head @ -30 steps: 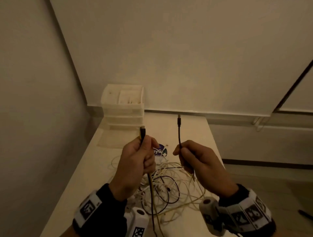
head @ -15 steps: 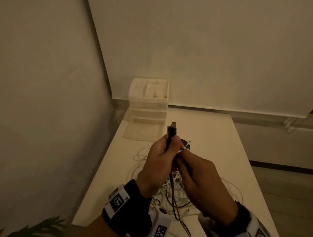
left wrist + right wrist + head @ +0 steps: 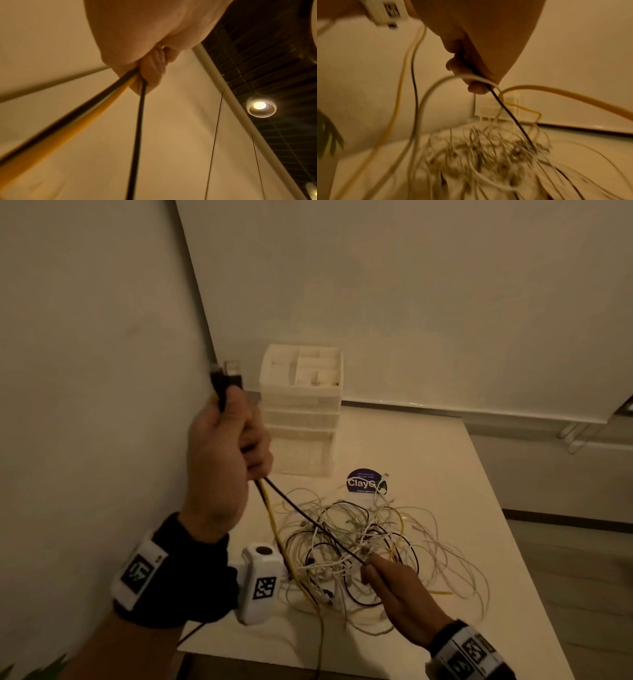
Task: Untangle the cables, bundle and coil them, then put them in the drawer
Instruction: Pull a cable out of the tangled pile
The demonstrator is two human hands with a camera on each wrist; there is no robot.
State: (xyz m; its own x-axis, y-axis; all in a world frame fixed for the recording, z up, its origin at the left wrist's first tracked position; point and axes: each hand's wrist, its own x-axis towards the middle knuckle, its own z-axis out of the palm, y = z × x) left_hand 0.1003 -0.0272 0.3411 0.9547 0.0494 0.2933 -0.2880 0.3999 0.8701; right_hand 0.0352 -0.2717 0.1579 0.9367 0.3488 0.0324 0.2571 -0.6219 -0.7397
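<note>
My left hand (image 3: 236, 440) is raised high at the left and grips a black cable (image 3: 308, 518) and a yellow cable (image 3: 269, 508) together, with their plug ends (image 3: 227, 376) sticking up above the fist. In the left wrist view the same black cable (image 3: 137, 135) and yellow cable (image 3: 68, 128) hang from my curled fingers. My right hand (image 3: 383, 571) is low over the tangle of white, black and yellow cables (image 3: 376, 535) on the table and pinches the black cable (image 3: 510, 112), which runs taut between both hands. A white drawer unit (image 3: 301, 405) stands at the back.
The drawer unit's lowest drawer (image 3: 301, 457) is pulled out toward the tangle. A round dark sticker or card (image 3: 363, 481) lies on the white table (image 3: 445, 460) beside the cables. A wall runs close along the left; a plant leaf (image 3: 34, 669) shows at bottom left.
My hands were together in front of me with both plug ends side by side. Now the left holds both plugs raised, and the right has slid down the black cable to the tangle.
</note>
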